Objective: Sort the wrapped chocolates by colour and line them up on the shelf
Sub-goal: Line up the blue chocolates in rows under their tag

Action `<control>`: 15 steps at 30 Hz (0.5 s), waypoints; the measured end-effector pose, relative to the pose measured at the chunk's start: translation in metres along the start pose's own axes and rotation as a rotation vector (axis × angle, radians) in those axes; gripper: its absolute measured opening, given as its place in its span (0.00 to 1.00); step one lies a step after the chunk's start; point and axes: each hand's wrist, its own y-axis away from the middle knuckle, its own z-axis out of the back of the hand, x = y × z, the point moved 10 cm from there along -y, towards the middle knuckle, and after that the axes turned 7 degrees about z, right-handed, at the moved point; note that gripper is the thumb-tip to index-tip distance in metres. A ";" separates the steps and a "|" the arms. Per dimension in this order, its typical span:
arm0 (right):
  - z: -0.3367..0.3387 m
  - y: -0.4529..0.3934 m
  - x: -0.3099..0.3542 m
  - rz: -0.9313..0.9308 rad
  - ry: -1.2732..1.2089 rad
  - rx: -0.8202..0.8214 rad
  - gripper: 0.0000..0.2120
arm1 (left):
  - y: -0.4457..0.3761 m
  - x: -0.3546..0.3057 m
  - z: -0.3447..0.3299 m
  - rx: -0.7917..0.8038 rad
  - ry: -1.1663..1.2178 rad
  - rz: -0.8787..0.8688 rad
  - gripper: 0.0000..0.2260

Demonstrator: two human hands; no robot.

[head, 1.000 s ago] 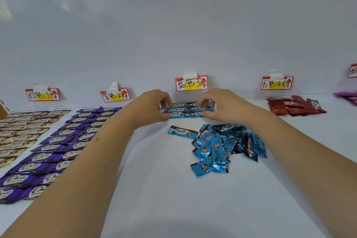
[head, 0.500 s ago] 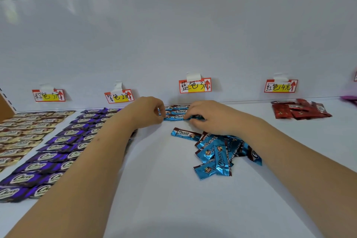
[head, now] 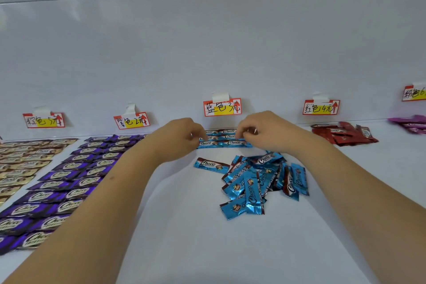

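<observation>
Blue chocolates (head: 224,140) lie in short rows at centre frame, under the blue price tag (head: 222,107) on the back wall. My left hand (head: 182,137) has its fingers curled at the rows' left end, my right hand (head: 260,131) at the right end; whether either pinches a wrapper, I cannot tell. Just below, a loose blue pile (head: 255,182) on the white shelf (head: 184,237), one stray bar (head: 211,165) at its left. Purple rows (head: 69,180) lower left, gold rows (head: 20,163) far left, red heap (head: 343,134) right.
</observation>
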 end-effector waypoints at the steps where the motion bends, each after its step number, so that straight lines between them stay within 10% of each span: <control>1: -0.004 0.001 0.000 -0.008 -0.001 0.024 0.12 | 0.001 -0.003 -0.005 0.029 -0.002 -0.007 0.14; 15: 0.000 0.002 -0.001 -0.033 -0.020 0.033 0.07 | 0.004 -0.007 0.004 0.004 0.032 -0.007 0.15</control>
